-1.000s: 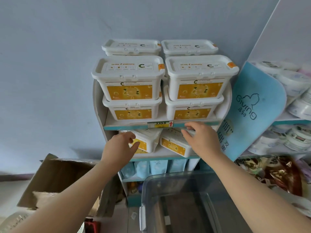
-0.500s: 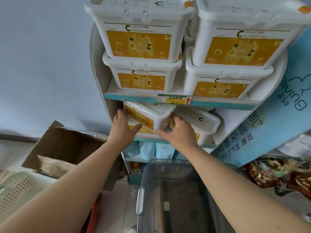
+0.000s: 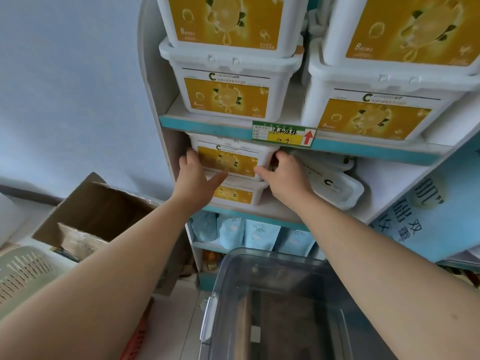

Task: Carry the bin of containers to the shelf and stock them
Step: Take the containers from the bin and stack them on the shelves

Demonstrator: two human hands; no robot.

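On the second shelf level, a white container with a yellow label (image 3: 230, 160) sits upright on top of another like it (image 3: 235, 195). My left hand (image 3: 197, 178) grips its left side and my right hand (image 3: 284, 178) grips its right side. To the right, a third container (image 3: 335, 187) lies tilted with its lid facing out. The shelf (image 3: 363, 152) above carries two stacks of the same containers (image 3: 226, 97). The clear plastic bin (image 3: 280, 307) stands below my arms with nothing visible inside.
An open cardboard box (image 3: 96, 216) sits on the floor at the left beside a beige slatted basket (image 3: 23, 271). Light blue pouches (image 3: 257, 235) fill the level under my hands. A blue panel with printed characters (image 3: 426, 216) borders the shelf on the right.
The upper left container was tilted between my hands; it now sits upright on the one below. The view has moved closer to the shelf.
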